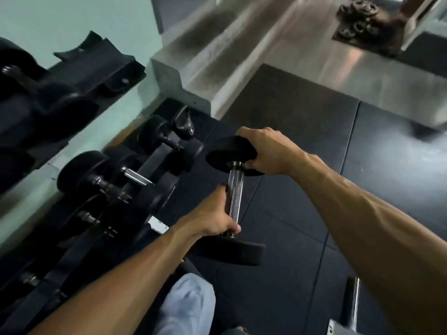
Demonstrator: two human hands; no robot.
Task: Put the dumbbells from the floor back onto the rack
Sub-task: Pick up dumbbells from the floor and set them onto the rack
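Both hands [217, 213] on upright dumbbell [234, 194]

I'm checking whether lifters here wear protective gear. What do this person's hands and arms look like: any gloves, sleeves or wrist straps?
Both are bare. The left hand and right hand wear no gloves, rings, watch or wrist straps, and both forearms are uncovered as far as the frame shows, with no sleeve in view. The only clothing visible is light blue fabric over a leg below.

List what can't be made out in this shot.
- Dumbbell weight marking: head view, none visible; right hand covers part of the far head.
- Rack free slots: motion blur, left edge cuts it off.
- Left hand fingertips: wrapped behind the handle.
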